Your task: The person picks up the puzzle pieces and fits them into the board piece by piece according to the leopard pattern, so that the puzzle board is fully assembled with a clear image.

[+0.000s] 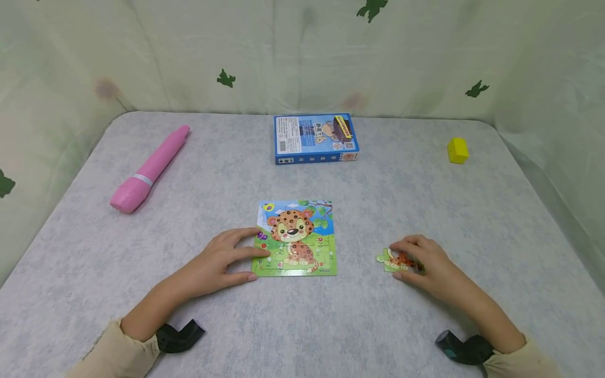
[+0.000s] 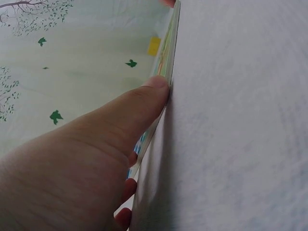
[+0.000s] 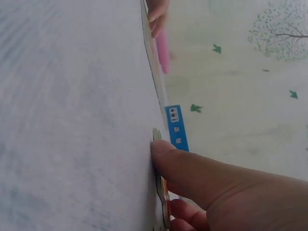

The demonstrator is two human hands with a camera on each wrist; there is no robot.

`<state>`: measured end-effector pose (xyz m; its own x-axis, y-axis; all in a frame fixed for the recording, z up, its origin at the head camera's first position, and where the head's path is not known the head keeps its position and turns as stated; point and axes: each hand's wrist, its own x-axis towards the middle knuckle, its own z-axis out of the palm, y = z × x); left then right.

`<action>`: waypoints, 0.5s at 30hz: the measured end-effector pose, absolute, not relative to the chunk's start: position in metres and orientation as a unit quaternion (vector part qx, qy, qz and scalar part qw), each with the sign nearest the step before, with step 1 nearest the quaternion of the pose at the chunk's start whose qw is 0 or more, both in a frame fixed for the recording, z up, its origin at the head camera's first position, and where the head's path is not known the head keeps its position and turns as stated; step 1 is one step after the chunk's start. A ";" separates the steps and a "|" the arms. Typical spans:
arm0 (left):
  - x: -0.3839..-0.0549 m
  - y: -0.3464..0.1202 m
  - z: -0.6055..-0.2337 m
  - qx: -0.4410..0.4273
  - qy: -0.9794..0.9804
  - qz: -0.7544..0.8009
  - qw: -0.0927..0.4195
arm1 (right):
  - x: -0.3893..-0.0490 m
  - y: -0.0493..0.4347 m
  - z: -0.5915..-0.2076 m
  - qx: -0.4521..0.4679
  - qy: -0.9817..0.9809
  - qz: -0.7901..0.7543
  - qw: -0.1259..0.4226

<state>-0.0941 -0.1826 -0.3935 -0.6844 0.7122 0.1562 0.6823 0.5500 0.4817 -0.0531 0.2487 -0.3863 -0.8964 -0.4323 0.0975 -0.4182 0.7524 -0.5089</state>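
A square jigsaw puzzle [image 1: 293, 231] with a spotted leopard cub on grass lies flat on the table. My left hand [image 1: 222, 260] rests on its left side, fingers spread and mostly straight; the thumb [image 2: 139, 103] touches its edge. To the right of the puzzle, apart from it, my right hand [image 1: 430, 265] pinches a small puzzle piece [image 1: 396, 260] printed with orange spotted body and green grass. The right thumb [image 3: 168, 149] presses against the piece's edge, which stays at table level. Part of the piece is hidden under the fingers.
Behind the puzzle lies a blue box [image 1: 315, 139]. A pink microphone-shaped object [image 1: 151, 170] is at the back left, and a yellow block [image 1: 457, 151] at the back right. A patterned curtain [image 1: 302, 58] closes off the table's far side.
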 end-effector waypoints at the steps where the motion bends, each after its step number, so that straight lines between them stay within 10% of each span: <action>1: -0.094 -0.183 -0.393 0.396 0.880 0.260 0.029 | -0.053 0.248 -0.386 -0.226 0.936 -0.268 0.011; 15: -0.088 -0.176 -0.391 0.405 0.882 0.242 0.008 | -0.049 0.233 -0.382 -0.189 0.937 -0.294 0.016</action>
